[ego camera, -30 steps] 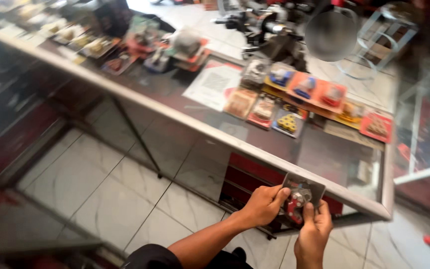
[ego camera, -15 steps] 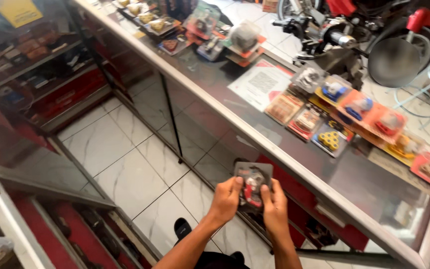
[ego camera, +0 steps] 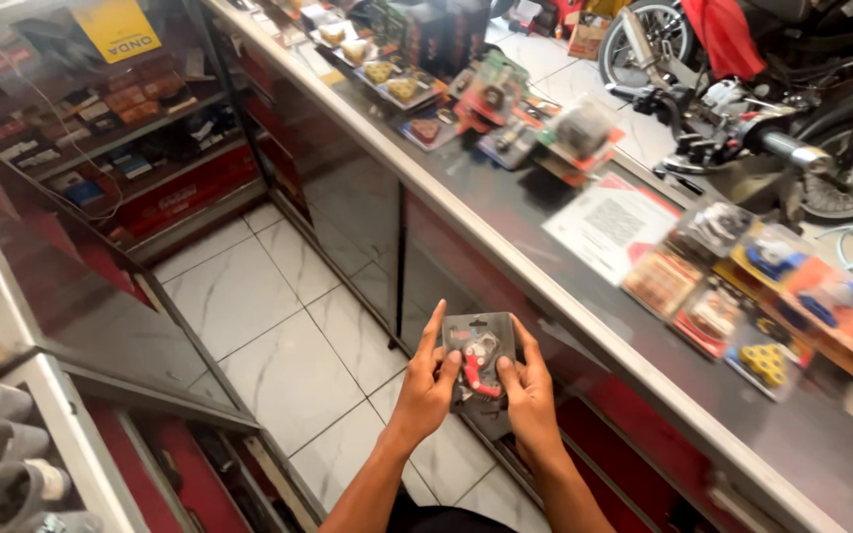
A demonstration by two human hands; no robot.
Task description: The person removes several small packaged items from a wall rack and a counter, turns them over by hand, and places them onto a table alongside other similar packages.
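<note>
- The left hand (ego camera: 426,390) and the right hand (ego camera: 528,395) both grip a small blister pack (ego camera: 479,357), each closed on one side edge with the thumb lying across the clear front.
- The pack is held upright in the air in front of the person, above the tiled floor (ego camera: 278,345) and just short of the tabletop edge (ego camera: 545,286); a red and silver part shows inside.
- Judged from this, the pack is in hand and sealed; it rests on nothing.
- The tabletop runs from far left to near right, and its far half is crowded with other packaged parts (ego camera: 742,296) and a printed sheet (ego camera: 612,225); a bare strip lies along the near edge.
- A glass display cabinet (ego camera: 81,247) closes the left side, leaving an aisle of floor for movement.
- A motorcycle (ego camera: 742,99) stands beyond the tabletop.
</note>
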